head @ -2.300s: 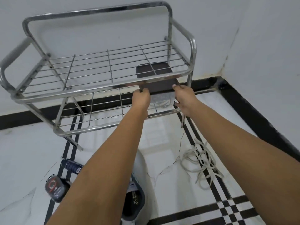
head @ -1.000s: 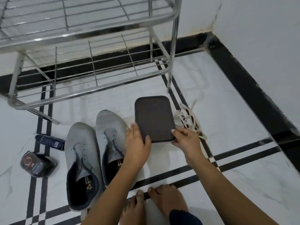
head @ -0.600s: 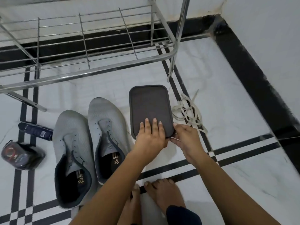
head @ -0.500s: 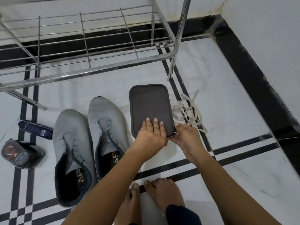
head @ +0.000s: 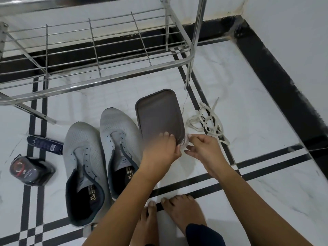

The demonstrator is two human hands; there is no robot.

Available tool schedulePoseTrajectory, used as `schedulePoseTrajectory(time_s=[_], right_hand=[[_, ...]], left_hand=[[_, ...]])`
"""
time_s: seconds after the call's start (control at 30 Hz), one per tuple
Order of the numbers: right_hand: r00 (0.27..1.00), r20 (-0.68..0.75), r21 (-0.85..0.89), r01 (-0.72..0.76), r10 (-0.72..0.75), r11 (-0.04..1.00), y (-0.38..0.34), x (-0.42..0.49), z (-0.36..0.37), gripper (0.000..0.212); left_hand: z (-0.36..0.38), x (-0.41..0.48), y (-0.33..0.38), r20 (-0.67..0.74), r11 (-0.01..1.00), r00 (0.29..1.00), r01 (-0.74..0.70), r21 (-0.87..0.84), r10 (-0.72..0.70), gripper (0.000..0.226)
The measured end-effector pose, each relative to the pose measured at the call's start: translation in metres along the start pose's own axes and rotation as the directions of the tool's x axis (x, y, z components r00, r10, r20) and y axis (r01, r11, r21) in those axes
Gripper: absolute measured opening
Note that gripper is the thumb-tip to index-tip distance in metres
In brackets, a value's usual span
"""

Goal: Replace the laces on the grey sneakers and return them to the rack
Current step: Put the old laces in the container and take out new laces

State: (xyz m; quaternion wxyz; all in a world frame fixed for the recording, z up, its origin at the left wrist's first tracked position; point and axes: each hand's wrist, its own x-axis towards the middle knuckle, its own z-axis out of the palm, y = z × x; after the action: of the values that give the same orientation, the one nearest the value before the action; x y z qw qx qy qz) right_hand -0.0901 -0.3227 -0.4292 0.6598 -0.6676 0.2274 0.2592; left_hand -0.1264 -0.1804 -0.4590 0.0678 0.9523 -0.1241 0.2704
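Note:
Two grey sneakers without laces lie side by side on the white floor, the left sneaker (head: 83, 157) and the right sneaker (head: 119, 132), toes toward the rack. Just right of them sits a box with a dark brown lid (head: 159, 112). My left hand (head: 159, 151) grips the lid's near edge, fingertips on top. My right hand (head: 204, 150) hovers at the box's near right corner with its fingers loosely spread, holding nothing. A tangle of white laces (head: 207, 121) lies on the floor right of the box.
The steel shoe rack (head: 124, 75) stands at the back, its lower shelf bare. A dark blue tube (head: 44, 144) and a black wrapped packet (head: 30, 172) lie left of the sneakers. My bare feet (head: 181, 210) are close below. A white wall runs along the right.
The box came off the rack's lower shelf down to the floor beside the sneakers. My left hand slid to the lid's near edge; my right hand drew slightly away from the corner.

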Motion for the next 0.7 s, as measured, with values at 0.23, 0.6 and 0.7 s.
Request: schedulePoseTrajectory(time_s=[0.23,0.6,0.7], right_hand=[[1.000,0.013,-0.144,0.018,-0.017,0.989,0.001,-0.003,0.004,0.021],[0.997,-0.062,-0.165,-0.063,0.054,0.984,-0.002,0.000,0.002,0.020],[0.996,-0.065,-0.184,-0.074,0.063,0.980,-0.003,-0.001,0.003,0.018]], left_hand=[[-0.006,0.001,0.003,-0.122,0.997,0.993,-0.001,-0.073,-0.008,0.050],[-0.037,0.021,-0.012,-0.181,0.961,0.960,0.173,-0.214,-0.213,0.035],[-0.048,0.018,-0.011,-0.126,0.945,0.958,0.224,-0.239,-0.259,0.032]])
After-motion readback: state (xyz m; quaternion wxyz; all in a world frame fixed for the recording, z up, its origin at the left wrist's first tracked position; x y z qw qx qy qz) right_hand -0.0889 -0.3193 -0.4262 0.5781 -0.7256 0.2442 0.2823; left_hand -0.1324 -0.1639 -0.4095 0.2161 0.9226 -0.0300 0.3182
